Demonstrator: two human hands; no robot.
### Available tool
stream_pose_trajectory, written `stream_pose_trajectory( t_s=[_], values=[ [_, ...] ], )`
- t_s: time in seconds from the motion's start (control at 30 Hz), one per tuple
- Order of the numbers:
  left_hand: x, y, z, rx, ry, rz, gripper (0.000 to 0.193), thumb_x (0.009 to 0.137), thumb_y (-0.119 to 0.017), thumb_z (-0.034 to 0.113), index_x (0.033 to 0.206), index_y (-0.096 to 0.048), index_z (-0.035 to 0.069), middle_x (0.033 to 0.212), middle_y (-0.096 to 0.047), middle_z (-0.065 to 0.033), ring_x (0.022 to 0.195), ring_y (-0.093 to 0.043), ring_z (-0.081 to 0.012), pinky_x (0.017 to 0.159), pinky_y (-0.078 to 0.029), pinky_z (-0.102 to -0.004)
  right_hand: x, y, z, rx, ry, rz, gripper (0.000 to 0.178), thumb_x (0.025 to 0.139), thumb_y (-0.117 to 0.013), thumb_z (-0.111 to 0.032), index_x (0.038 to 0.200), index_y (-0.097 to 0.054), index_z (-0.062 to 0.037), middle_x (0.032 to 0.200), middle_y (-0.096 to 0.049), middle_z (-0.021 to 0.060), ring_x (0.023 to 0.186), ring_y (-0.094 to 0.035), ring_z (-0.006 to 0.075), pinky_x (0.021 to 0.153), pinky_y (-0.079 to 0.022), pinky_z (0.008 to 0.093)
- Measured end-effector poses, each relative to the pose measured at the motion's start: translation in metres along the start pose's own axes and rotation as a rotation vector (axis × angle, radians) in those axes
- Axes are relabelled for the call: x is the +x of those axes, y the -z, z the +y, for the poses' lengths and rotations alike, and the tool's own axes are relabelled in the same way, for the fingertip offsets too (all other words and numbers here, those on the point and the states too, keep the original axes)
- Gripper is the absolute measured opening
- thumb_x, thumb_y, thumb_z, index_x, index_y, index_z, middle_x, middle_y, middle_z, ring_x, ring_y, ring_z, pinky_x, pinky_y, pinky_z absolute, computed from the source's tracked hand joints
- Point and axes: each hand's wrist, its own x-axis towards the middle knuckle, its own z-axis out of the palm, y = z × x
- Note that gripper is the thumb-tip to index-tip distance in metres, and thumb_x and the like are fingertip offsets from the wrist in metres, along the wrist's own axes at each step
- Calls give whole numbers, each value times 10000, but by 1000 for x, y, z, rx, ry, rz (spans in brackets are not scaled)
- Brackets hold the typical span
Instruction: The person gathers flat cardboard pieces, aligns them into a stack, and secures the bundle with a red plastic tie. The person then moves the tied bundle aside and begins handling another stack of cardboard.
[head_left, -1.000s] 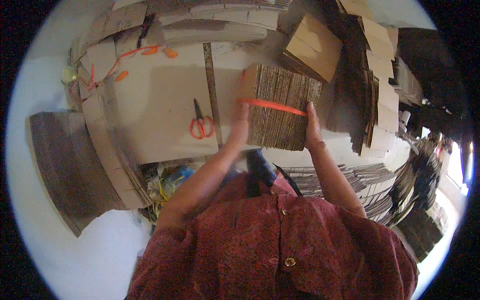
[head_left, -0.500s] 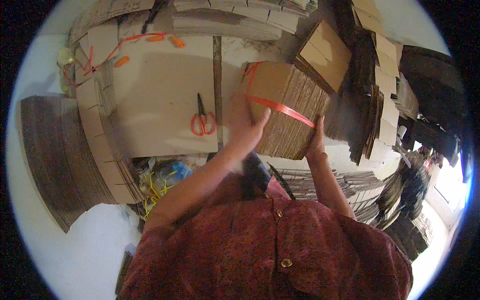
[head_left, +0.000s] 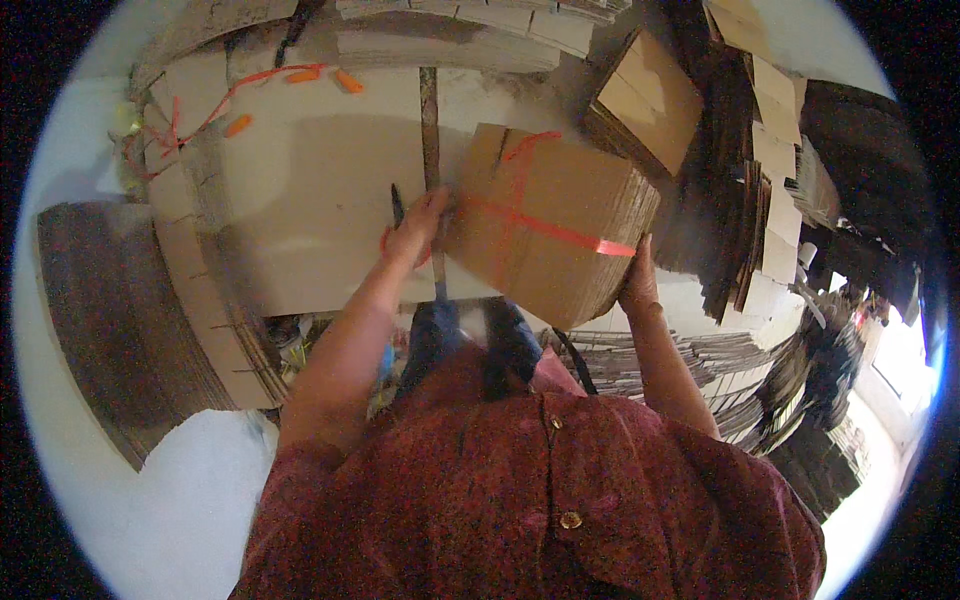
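Note:
Between my hands, a bundle of flat cardboard sheets (head_left: 570,200) is tilted so that its broad brown face shows, with the stacked edges along its right side. Red plastic strapping (head_left: 560,231) crosses the face in two directions. My left hand (head_left: 422,226) is at the bundle's left edge, its fingertips slightly blurred. Gripping the lower right edge is my right hand (head_left: 640,280), with fingers partly hidden behind the bundle. Scissors (head_left: 397,204) with a dark blade lie on the cardboard sheet (head_left: 330,210), mostly covered by my left hand.
Loose red strapping (head_left: 215,110) and several orange pieces (head_left: 348,82) lie at the far left. Cardboard stacks stand at left (head_left: 115,320) and right (head_left: 735,200). A tilted stack (head_left: 650,100) sits just beyond the bundle. A white rounded object (head_left: 205,490) is at lower left.
The bundle has turned, bringing its broad face with the crossed strapping into view. My left hand has moved left, from the front to the left edge, and now covers the scissors' handles.

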Motion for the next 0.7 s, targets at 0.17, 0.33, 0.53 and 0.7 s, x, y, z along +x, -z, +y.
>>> stream_pose_trajectory(
  t_s=[0.17, 0.33, 0.53, 0.7],
  values=[
    [14, -9, -22, 56, -53, -131, 673, 836, -478, 518, 1294, -387, 33, 1234, -485, -107, 1044, -479, -195, 895, -370, -327, 13, 28, 5, 63, 25, -81, 702, 847, -424, -571, 1317, -326, -59, 1282, -416, 127, 1138, -432, 252, 937, -365, 391],
    [-60, -20, 23, 250, -244, 59, 640, 813, -582, 411, 1284, -398, 17, 1235, -480, -111, 1148, -440, -230, 924, -361, -336, 20, 31, 33, -128, 40, -177, 689, 855, -365, -591, 1280, -376, -48, 1247, -456, 134, 1091, -478, 263, 889, -417, 409],
    [-107, -24, 56, 410, -554, 171, 686, 700, -734, 209, 1260, -402, -7, 1128, -501, -118, 1037, -496, -221, 871, -398, -320, 34, -38, 36, -17, -102, -217, 707, 847, -351, -611, 1293, -360, -62, 1247, -459, 136, 1097, -475, 273, 904, -406, 418],
    [-89, -37, 18, 365, -596, 216, 719, 664, -758, 197, 1251, -401, -13, 1140, -488, -144, 1066, -470, -227, 892, -390, -345, 37, -41, 24, 216, -252, -166, 722, 840, -339, -628, 1303, -347, -74, 1247, -461, 137, 1102, -473, 281, 917, -397, 427]
  ],
)
